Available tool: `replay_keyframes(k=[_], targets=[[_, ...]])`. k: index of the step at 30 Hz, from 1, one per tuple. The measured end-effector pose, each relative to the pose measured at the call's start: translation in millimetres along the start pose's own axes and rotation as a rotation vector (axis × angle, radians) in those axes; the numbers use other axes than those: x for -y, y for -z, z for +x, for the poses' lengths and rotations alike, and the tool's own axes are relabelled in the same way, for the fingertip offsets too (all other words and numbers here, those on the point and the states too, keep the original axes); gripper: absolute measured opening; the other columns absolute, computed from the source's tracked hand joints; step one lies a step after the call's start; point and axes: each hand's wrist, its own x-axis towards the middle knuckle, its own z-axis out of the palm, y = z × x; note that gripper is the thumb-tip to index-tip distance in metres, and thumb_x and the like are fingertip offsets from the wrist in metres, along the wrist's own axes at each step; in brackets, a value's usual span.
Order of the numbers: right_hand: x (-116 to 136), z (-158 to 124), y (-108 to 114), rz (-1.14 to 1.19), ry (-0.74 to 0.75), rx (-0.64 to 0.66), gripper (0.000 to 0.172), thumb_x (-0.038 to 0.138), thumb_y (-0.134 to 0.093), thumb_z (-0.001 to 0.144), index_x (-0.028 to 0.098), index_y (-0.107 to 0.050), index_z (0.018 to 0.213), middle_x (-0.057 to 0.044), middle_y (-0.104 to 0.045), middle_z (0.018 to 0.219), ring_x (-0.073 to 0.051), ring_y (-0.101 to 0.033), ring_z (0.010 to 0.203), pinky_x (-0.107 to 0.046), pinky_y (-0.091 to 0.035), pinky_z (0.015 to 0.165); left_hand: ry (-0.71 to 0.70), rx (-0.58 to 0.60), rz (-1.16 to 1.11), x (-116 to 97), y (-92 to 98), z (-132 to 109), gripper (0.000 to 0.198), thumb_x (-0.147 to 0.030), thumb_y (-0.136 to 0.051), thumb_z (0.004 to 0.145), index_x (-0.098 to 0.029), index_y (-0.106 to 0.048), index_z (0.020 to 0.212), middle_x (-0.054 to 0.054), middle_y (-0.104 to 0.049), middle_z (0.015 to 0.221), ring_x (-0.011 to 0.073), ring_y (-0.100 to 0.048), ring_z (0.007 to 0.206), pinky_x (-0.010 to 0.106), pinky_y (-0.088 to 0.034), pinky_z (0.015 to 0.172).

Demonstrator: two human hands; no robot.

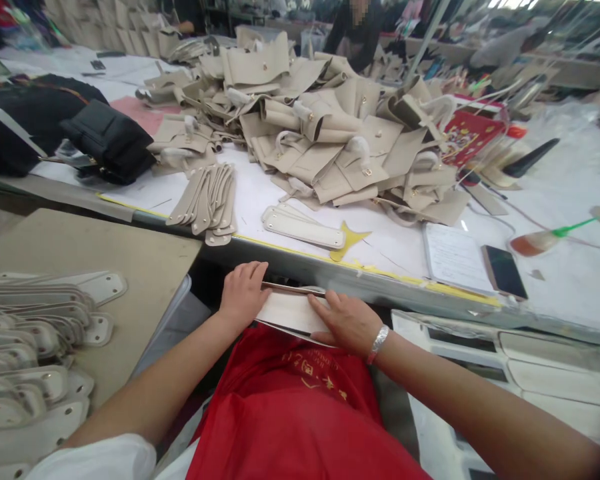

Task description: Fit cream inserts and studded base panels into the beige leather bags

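Note:
Just in front of the table edge, I hold a cream leather-like strip [286, 311] level above the red apron [300, 407]. My left hand [243, 295] grips its left end, with the fingers together over the far edge. My right hand [350, 323], with a silver bracelet at the wrist, is closed around the right end, thumb and fingers on the strip. A brown edge shows along its far side. The undersides of both hands are hidden. On the table just beyond lie several cream strips with rounded ends [300, 228] and a yellow star-like scrap [349, 240].
Beige bag pieces [320, 133] are heaped on the white table. Stacked beige straps [205, 200] lie near its edge. Cream straps [35, 347] cover a board at left. A notebook [457, 259], phone [505, 272] and glue bottle [537, 243] lie right. A person [357, 33] is beyond.

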Motion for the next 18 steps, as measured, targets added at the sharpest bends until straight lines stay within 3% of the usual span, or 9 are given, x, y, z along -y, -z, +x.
replay_keyframes(k=[2,5,8,10,13,15,18], targets=[[2.2,5.0,1.0,0.025,-0.01,0.013,0.07,0.058,-0.049,0.077,0.018,-0.037,0.133,-0.016,-0.052,0.102,-0.027,-0.054,0.079,-0.033,-0.04,0.064,-0.2,0.03,-0.013,-13.1,5.6,-5.7,0.031,-0.031,-0.048,0.085,-0.017,-0.052,0.113,0.011,-0.055,0.113,0.0245,-0.048,0.106,0.038,-0.039,0.091],[-3.2,6.0,5.2,0.136,-0.042,0.044,0.074,0.057,-0.056,0.073,0.019,-0.037,0.134,-0.017,-0.052,0.107,-0.029,-0.055,0.086,-0.037,-0.043,0.07,-0.508,0.273,-0.077,-32.9,7.9,-15.4,0.032,-0.044,-0.045,0.085,-0.018,-0.057,0.099,0.008,-0.058,0.1,0.0206,-0.053,0.093,0.032,-0.043,0.083],[-28.5,-3.6,10.0,0.543,-0.168,0.081,0.067,0.054,-0.051,0.079,0.023,-0.034,0.135,-0.014,-0.056,0.11,-0.026,-0.058,0.09,-0.038,-0.045,0.078,-0.609,0.437,-0.026,-41.1,6.7,-19.6,0.041,-0.054,-0.049,0.079,-0.019,-0.057,0.098,0.008,-0.058,0.099,0.0218,-0.053,0.09,0.033,-0.045,0.077],[-51.5,-18.3,8.0,0.968,-0.4,0.159,0.056,0.045,-0.04,0.087,0.022,-0.028,0.136,-0.01,-0.062,0.098,-0.019,-0.061,0.082,-0.034,-0.048,0.074,-0.642,0.457,0.016,-40.6,5.5,-18.9,0.043,-0.053,-0.048,0.08,-0.018,-0.055,0.104,0.008,-0.057,0.104,0.0223,-0.052,0.093,0.033,-0.045,0.078],[-74.8,-48.0,-8.0,1.481,-0.686,0.431,0.053,0.035,-0.042,0.087,0.019,-0.025,0.134,-0.004,-0.064,0.073,-0.014,-0.062,0.059,-0.026,-0.051,0.055,-0.732,0.443,0.1,-40.4,2.5,-15.2,0.046,-0.049,-0.046,0.083,-0.016,-0.05,0.116,0.011,-0.055,0.114,0.0242,-0.05,0.096,0.034,-0.045,0.078],[-76.7,-63.8,-23.7,1.61,-0.672,0.525,0.053,0.033,-0.05,0.082,0.022,-0.031,0.131,0.0,-0.062,0.064,-0.012,-0.059,0.049,-0.021,-0.048,0.046,-0.812,0.436,0.153,-44.3,-0.1,-12.0,0.053,-0.046,-0.047,0.082,-0.018,-0.042,0.127,0.012,-0.046,0.13,0.0247,-0.051,0.095,0.035,-0.046,0.075],[-67.0,-72.8,-42.5,1.564,-0.611,0.419,0.054,0.03,-0.055,0.077,0.024,-0.037,0.127,0.005,-0.057,0.057,-0.009,-0.054,0.04,-0.017,-0.043,0.037,-0.929,0.466,0.204,-54.5,-3.8,-6.4,0.064,-0.043,-0.051,0.08,-0.024,-0.028,0.137,0.008,-0.028,0.145,0.0238,-0.052,0.09,0.035,-0.046,0.069]])
